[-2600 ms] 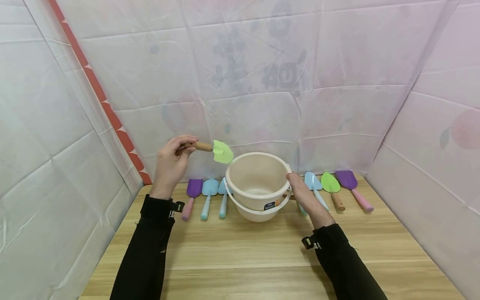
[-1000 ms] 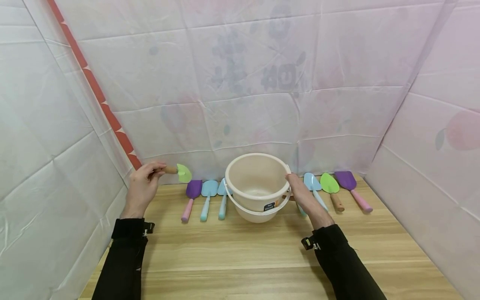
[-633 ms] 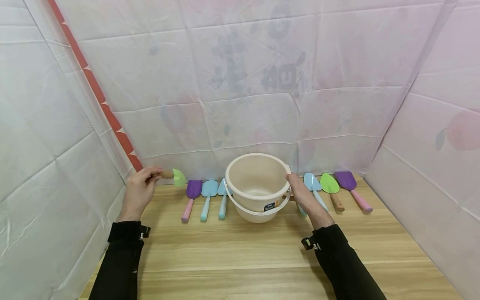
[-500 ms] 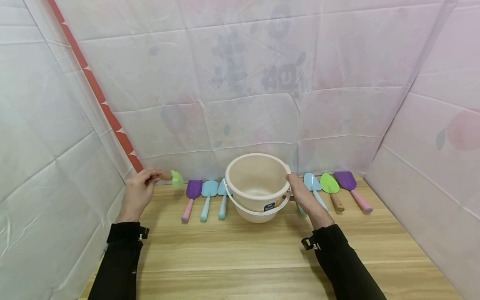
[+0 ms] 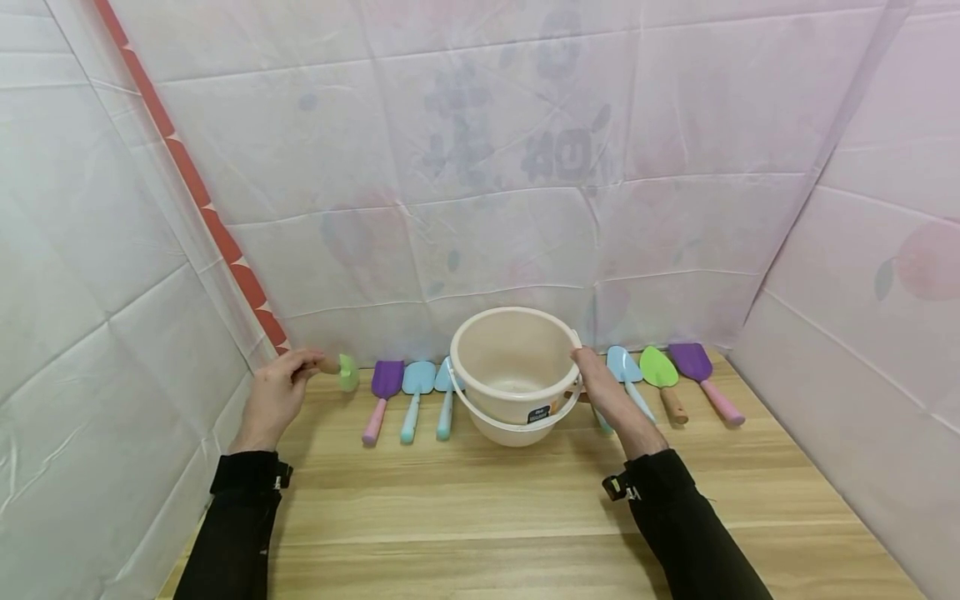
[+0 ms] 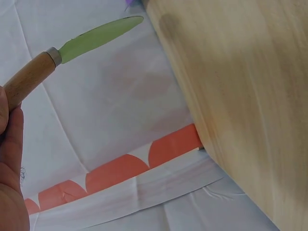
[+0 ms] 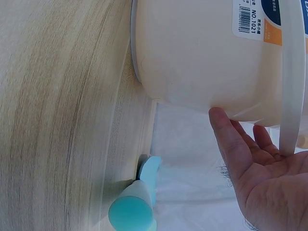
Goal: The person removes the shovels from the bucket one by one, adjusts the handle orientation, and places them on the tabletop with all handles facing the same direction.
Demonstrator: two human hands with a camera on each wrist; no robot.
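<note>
The left hand [image 5: 273, 398] pinches the wooden handle of a green trowel [image 5: 345, 372], held above the counter [image 5: 480, 500] far left of the bucket [image 5: 516, 373]; the right hand [image 5: 607, 392] rests relaxed against the bucket's right side; the bucket looks empty; 6 other trowels flank it, apparently unhandled.

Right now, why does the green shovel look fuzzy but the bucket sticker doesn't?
Head view: the green shovel in the left hand is small and smeared. Left wrist view: its blade is close and sharp. Right wrist view: the bucket fills the frame, so the barcode sticker reads clearly.
</note>
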